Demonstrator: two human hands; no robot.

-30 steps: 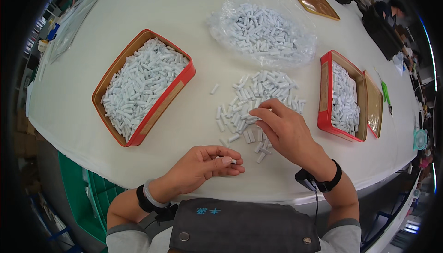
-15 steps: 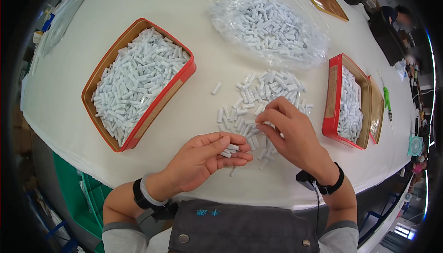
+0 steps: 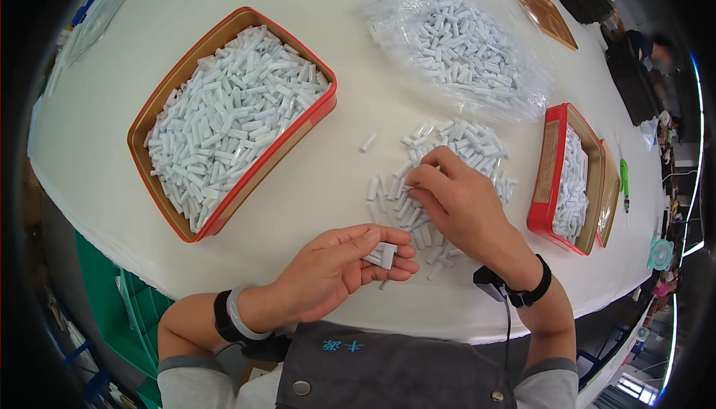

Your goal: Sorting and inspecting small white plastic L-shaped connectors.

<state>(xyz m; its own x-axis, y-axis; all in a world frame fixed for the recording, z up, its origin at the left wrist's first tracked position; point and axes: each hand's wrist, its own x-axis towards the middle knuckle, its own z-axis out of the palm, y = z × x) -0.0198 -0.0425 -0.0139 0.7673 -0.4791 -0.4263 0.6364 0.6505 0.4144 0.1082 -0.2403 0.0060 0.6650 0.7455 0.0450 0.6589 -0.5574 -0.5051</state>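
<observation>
The left hand [image 3: 339,263] lies palm-up, fingers curled around a few small white plastic tubes [image 3: 382,255]. The right hand [image 3: 459,200] rests on the loose pile of white tubes [image 3: 447,163] on the white table [image 3: 335,178], fingertips pinched together there. A large red-rimmed tin tray [image 3: 227,114] sits left; a clear plastic bag of tubes [image 3: 459,43] lies beyond the pile.

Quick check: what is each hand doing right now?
Left hand: closed on a few small white tubes.
Right hand: fingers pinching in the loose pile of tubes.
</observation>
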